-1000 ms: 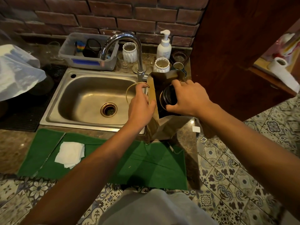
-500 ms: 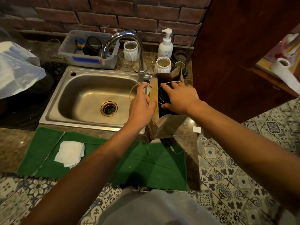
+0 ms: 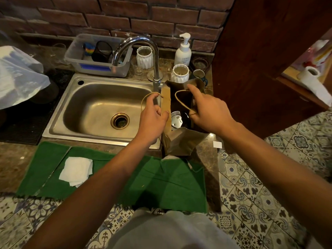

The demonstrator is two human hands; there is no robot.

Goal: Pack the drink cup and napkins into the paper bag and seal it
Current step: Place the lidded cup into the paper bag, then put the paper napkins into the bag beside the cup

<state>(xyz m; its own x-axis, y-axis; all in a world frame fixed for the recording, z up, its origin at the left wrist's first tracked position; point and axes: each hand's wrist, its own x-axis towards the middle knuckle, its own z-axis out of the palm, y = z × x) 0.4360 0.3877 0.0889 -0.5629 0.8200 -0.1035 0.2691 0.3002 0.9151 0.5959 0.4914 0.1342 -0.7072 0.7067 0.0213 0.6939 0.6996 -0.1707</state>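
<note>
Faucet (image 3: pixel 143 51) stands just beyond left hand (image 3: pixel 152 119), which pinches the paper bag (image 3: pixel 179 141) rim; right hand (image 3: pixel 208 110) pinches its handle above the cup (image 3: pixel 177 118); napkins (image 3: pixel 76 170) lie well left.

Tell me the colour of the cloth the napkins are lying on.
The cloth under the napkins is plain green; the head view, the only one, shows it clearly.

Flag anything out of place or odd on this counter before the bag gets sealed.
The napkins lie on the green mat, not in the paper bag, where the drink cup already sits. The left hand and right hand hold the bag open. No spill or damage shows.
</note>
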